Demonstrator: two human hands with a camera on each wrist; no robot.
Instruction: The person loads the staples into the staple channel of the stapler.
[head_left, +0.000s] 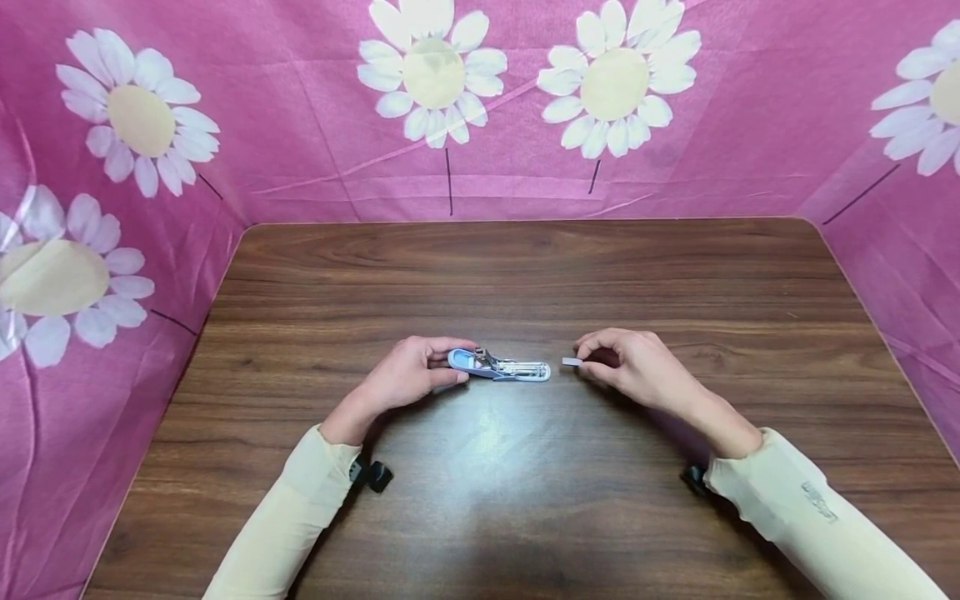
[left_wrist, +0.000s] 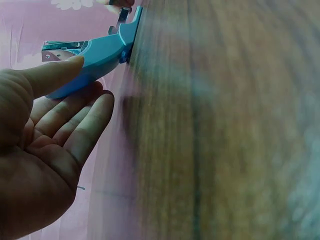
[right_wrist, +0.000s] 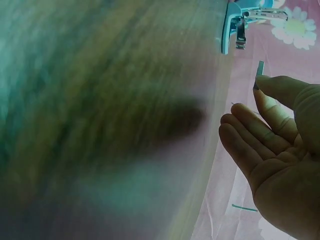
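A light blue stapler [head_left: 501,367] lies opened out on the table, its metal staple channel bare and pointing right. My left hand [head_left: 408,371] grips its left end between thumb and fingers; the left wrist view shows the thumb on the side of the stapler [left_wrist: 102,55]. To the right, my right hand [head_left: 637,362] pinches a short strip of staples [head_left: 571,362] between thumb and index finger. The strip juts toward the stapler, with a small gap between them. In the right wrist view the other fingers [right_wrist: 250,142] are loosely extended below the staple strip [right_wrist: 260,68].
The brown wood-grain table [head_left: 480,275] reaches back to a pink cloth [head_left: 300,108] printed with white daisies, which surrounds it at the back and both sides. Dark wrist cameras sit under both cream sleeves [head_left: 292,500].
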